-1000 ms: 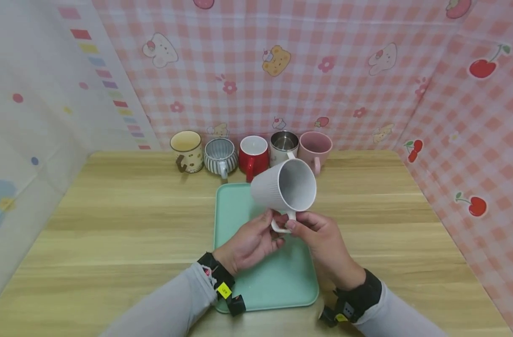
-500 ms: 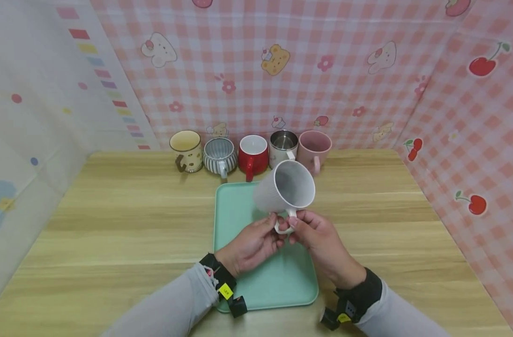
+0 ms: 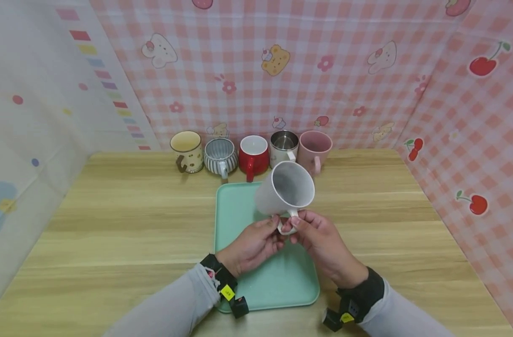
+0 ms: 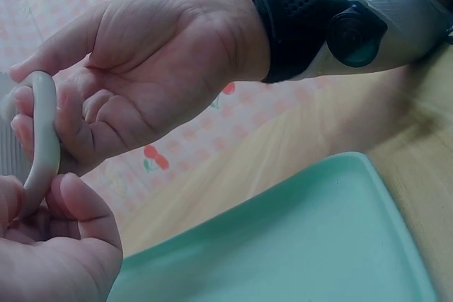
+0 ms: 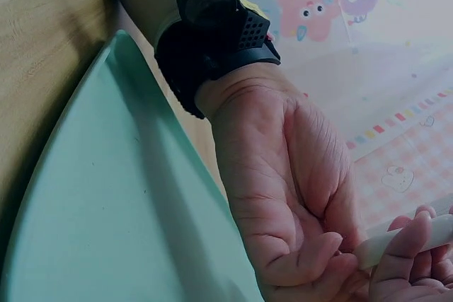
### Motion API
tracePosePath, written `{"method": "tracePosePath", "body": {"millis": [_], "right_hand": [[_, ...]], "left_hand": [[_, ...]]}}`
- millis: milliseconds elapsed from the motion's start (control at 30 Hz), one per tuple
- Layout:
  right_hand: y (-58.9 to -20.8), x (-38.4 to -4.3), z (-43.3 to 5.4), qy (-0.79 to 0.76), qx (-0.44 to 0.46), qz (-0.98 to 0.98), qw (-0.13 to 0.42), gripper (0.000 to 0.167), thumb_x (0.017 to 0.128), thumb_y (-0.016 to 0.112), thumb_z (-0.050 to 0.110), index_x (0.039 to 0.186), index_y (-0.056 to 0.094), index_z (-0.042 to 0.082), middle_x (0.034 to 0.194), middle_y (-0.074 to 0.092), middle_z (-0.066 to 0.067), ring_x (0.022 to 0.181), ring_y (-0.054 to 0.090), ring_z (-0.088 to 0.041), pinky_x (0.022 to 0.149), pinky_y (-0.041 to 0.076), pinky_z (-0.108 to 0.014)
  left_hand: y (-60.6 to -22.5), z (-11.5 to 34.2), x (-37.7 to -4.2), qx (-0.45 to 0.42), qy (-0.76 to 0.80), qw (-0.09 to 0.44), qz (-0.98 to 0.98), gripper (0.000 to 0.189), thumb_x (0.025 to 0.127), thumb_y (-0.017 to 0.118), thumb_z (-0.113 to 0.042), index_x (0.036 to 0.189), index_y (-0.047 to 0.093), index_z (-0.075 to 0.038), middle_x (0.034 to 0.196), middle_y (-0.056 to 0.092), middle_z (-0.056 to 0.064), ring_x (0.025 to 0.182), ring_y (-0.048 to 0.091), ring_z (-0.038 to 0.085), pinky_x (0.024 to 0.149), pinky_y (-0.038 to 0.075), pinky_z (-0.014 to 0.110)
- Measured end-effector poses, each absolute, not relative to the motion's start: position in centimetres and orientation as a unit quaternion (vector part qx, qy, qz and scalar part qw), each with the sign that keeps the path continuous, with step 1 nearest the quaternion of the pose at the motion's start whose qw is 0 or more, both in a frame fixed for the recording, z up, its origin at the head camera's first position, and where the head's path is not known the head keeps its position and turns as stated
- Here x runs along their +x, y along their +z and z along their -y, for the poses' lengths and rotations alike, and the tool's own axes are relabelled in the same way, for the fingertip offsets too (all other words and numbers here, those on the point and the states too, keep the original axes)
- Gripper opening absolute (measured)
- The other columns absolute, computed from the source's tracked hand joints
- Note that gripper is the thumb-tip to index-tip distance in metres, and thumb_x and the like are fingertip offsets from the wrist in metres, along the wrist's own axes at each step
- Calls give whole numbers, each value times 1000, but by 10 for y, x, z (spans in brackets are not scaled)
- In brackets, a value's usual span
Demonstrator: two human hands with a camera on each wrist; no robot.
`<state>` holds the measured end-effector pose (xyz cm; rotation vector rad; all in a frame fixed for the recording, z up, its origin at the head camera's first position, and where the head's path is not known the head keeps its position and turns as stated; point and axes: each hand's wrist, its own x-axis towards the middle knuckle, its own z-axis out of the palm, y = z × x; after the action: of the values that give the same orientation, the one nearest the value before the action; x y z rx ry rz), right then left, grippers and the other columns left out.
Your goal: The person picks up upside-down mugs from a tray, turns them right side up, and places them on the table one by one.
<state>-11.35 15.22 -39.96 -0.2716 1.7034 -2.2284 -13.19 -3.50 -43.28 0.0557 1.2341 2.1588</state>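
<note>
A pale grey ribbed mug [image 3: 266,196] is held tilted over the mint-green tray [image 3: 277,288], its mouth facing up and right and its handle pointing down toward me. My left hand [image 3: 254,243] pinches the handle from the left with thumb and fingers. From the other side my right hand [image 3: 325,245] grips the same handle near the mug's wall, with fingers through the loop. In the left wrist view the curved handle [image 4: 47,132] runs between the two hands. The right wrist view shows little of the mug beyond a stretch of handle [image 5: 396,245].
Along the back wall stand several mugs: cream with a brown handle [image 3: 189,154], grey-striped [image 3: 220,164], red [image 3: 256,161], white with a metal lining [image 3: 277,152] and pink [image 3: 313,157]. The held mug overlaps the front of the last two. Patterned cloth encloses the wooden table [image 3: 125,224].
The mug has turned a little, so its mouth faces me more and its body looks shorter. Its handle has shifted slightly right between my hands. The row of mugs has stayed put.
</note>
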Motion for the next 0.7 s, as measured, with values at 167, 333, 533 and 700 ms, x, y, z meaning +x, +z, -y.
{"method": "tracePosePath", "body": {"millis": [167, 333, 533, 700], "right_hand": [[-398, -114, -152, -778, -94, -599, 164, 13, 108, 53, 11, 100, 64, 12, 91, 72, 7, 85, 63, -7, 74, 53, -20], [-394, -116, -156, -770, -100, -611, 154, 14, 108, 54, 12, 99, 65, 13, 90, 72, 8, 85, 63, -6, 74, 52, -19], [-385, -120, -166, -755, -101, -635, 127, 13, 108, 55, 15, 100, 65, 12, 90, 72, 8, 87, 63, -6, 74, 53, -20], [-376, -125, -175, -756, -112, -637, 100, 17, 109, 53, 14, 97, 66, 12, 89, 72, 8, 86, 63, -7, 73, 51, -21]], "left_hand": [[-431, 38, -132, 1, 799, 306, -518, 38, 113, 43, -30, 130, 60, 0, 100, 62, -2, 94, 57, 11, 83, 50, 22], [-431, 45, -133, 6, 757, 285, -588, 35, 111, 47, -25, 123, 62, 4, 102, 60, 2, 94, 56, 12, 82, 50, 23], [-428, 57, -135, 58, 680, 276, -677, 42, 112, 47, -28, 135, 60, 4, 109, 62, 9, 92, 57, 14, 82, 50, 24], [-418, 72, -136, 105, 603, 232, -756, 37, 112, 47, -29, 131, 64, -2, 111, 63, 15, 94, 59, 19, 82, 51, 28]]}}
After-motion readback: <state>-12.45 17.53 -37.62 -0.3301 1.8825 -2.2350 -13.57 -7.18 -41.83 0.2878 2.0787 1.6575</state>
